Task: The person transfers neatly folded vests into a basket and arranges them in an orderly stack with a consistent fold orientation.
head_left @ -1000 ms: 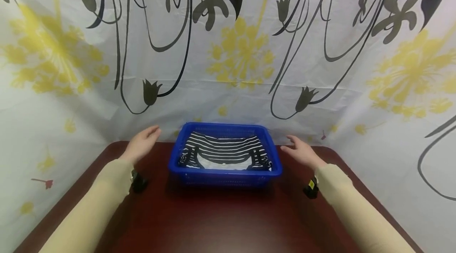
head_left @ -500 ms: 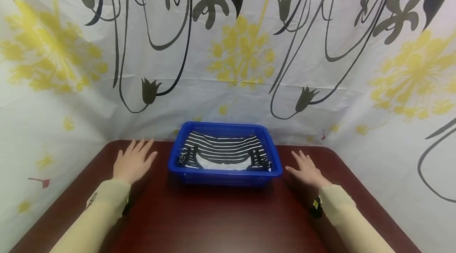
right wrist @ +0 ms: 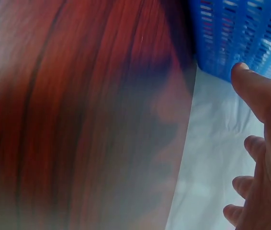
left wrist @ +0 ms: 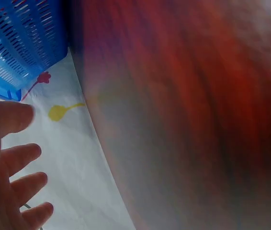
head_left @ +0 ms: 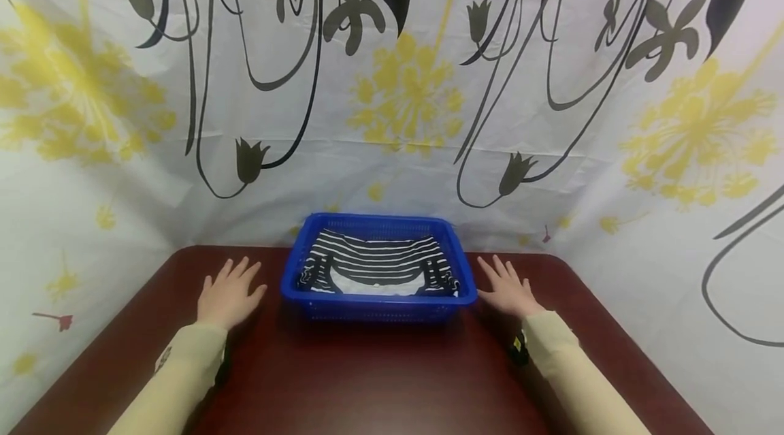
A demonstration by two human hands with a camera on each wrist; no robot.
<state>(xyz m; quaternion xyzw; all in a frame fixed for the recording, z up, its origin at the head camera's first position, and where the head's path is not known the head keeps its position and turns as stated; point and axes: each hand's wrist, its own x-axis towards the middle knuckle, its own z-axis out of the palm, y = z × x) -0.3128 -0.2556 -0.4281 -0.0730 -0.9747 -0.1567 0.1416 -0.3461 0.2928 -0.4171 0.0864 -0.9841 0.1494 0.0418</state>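
A blue plastic basket (head_left: 378,300) with slotted walls stands at the far side of the table. Inside it lies a folded black-and-white striped garment (head_left: 376,258) with a white patch at its front. My left hand (head_left: 228,295) is spread, palm down, to the left of the basket with a gap between them. On the other side my right hand (head_left: 507,291) is spread too, its thumb close to the basket's right wall. Both hands hold nothing. In the right wrist view the thumb overlaps the basket wall (right wrist: 236,38); the left wrist view shows the basket (left wrist: 25,43) beyond the thumb.
The dark red wooden table (head_left: 367,380) has rounded far corners. A white curtain (head_left: 294,115) with yellow and grey flower prints hangs behind it and along both sides. Dark wrist devices sit under both cuffs, one by the right sleeve (head_left: 551,340).
Both hands turned from raised, inward-facing to palm down and spread. The right hand then came closer to the basket. The basket stays in place; the head view shifted slightly.
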